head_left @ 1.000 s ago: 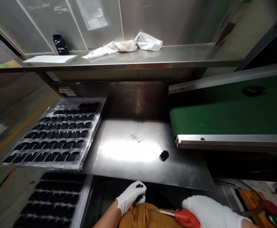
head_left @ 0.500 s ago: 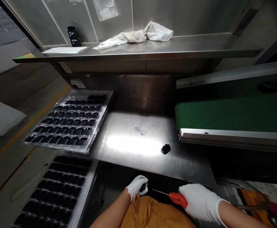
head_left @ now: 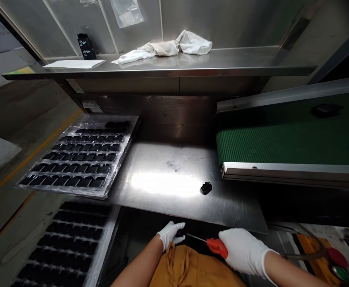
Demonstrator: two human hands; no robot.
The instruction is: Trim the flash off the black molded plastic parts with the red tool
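My left hand [head_left: 170,234], in a white glove, is low in the middle near my apron. Its finger and thumb curl around a small black part [head_left: 181,234], hard to make out against the dark gap below. My right hand [head_left: 242,250], also gloved, is closed around a red-handled tool [head_left: 216,246] with a thin metal shaft. The shaft points left, and its tip is close to the black part. Another small black part [head_left: 206,188] lies on the steel table [head_left: 168,159], beyond both hands.
Left are an upper tray [head_left: 106,187] and a lower tray [head_left: 110,231], both with rows of black parts. A green conveyor belt [head_left: 282,139] carries a dark piece [head_left: 326,110] at right. White cloths [head_left: 192,42] lie on the steel shelf [head_left: 237,63]. A red button [head_left: 337,257] is lower right.
My left fingers have spread somewhat around the black part. The tool's shaft tip has come closer to it. The whole view has shifted slightly, with the surroundings appearing further left.
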